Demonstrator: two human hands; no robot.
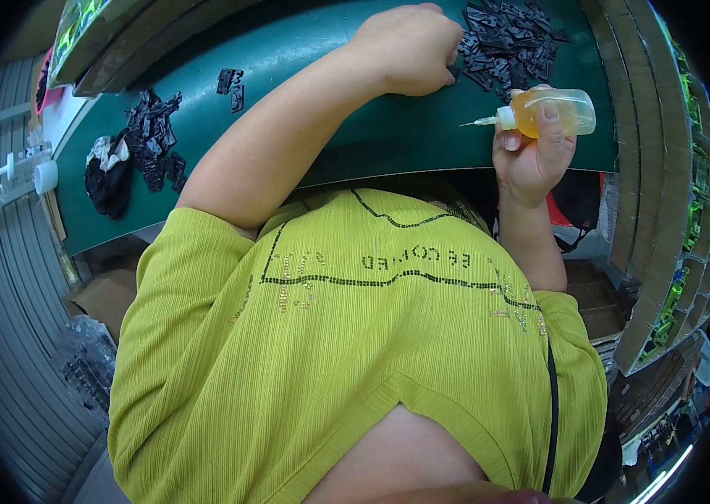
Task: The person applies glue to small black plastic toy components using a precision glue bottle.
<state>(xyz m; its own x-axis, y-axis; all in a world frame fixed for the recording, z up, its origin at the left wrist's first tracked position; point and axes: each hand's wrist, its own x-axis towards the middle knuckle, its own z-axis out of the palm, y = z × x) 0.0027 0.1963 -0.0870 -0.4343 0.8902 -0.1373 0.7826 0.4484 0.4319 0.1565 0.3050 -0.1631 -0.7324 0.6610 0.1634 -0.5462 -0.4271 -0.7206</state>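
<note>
My right hand (pixel 537 160) is wrapped round a clear squeeze bottle (pixel 573 112) with a white cap and a thin needle tip. Amber liquid shows inside, and the bottle lies nearly level, its needle pointing left. Stretched across the table, my left hand (pixel 409 49) has its fingers curled down at the left edge of a heap of black plastic parts (pixel 510 42). A dark bit of one such part shows at its fingertips; the rest is hidden by the hand.
The green table (pixel 288 101) carries two loose black parts (pixel 231 88), a second black pile (pixel 151 134) and a dark cloth bundle (pixel 107 181) at left. Cardboard trays (pixel 636 109) of bright green pieces line the right side. A white tape roll (pixel 46 177) stands off the left edge.
</note>
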